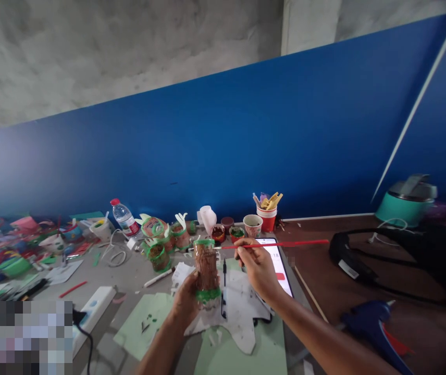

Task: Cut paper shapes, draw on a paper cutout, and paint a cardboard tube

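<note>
My left hand is wrapped round a clear plastic cup coated in brown, with green bands at its top and near its base. It is held upright over the papers. In my right hand, pinched between thumb and fingers, is a red-handled paintbrush. The brush points left, its tip at the upper right side of the brown cup; I cannot tell whether it touches. Behind the hands stand a small pot of dark red-brown paint and a pot of green paint.
A phone lies right of my right hand. At the back are a water bottle, green-rimmed cups and a red cup of sticks. A blue glue gun lies right, a power strip left. Craft clutter fills the far left.
</note>
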`<state>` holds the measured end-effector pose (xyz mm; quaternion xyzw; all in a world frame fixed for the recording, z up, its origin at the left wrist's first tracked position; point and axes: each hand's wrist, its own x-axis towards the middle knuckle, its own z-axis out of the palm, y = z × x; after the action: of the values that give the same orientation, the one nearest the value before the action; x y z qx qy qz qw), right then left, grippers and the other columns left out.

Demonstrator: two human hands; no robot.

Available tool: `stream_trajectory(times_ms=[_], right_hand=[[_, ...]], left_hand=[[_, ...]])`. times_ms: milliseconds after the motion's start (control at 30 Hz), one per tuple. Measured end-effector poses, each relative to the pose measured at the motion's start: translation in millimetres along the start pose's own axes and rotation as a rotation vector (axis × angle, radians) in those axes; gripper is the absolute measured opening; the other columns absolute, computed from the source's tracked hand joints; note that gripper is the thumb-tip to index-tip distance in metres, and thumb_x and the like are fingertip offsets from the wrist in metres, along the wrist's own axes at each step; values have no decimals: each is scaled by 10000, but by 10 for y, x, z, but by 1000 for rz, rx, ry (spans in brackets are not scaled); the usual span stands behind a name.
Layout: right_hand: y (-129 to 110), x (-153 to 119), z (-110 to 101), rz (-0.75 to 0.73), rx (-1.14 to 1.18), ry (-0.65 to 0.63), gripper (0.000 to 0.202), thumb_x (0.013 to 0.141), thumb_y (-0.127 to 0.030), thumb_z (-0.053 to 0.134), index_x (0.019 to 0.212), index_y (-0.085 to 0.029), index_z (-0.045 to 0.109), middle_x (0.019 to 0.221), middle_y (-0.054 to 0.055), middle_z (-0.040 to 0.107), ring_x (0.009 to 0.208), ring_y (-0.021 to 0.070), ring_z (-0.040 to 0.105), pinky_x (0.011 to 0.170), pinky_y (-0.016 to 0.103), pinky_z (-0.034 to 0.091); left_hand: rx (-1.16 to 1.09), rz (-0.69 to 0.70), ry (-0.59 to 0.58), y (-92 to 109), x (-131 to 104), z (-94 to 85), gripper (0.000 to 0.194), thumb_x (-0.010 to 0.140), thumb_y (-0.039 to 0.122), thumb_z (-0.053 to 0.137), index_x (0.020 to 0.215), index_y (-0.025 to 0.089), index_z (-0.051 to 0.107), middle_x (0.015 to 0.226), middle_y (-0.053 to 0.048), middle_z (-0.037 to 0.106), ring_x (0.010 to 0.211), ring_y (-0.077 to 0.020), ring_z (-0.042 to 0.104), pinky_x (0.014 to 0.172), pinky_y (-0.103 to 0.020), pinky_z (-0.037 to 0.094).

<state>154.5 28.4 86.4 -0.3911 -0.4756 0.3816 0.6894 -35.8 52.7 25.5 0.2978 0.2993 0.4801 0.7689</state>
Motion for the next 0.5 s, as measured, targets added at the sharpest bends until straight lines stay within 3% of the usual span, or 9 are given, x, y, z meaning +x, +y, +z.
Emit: stream_trajectory(times_ms=[500], right_hand=[[14, 1, -19, -36, -110, 6, 107, 847, -276, 511, 810, -199, 574, 657, 5, 556, 512, 126, 475, 463, 249, 319]], left_hand=[[82, 48, -12, -7, 1, 4, 300, 657, 378, 718, 850, 149, 698, 829, -84, 733, 892, -310, 670, 817, -407, 497]])
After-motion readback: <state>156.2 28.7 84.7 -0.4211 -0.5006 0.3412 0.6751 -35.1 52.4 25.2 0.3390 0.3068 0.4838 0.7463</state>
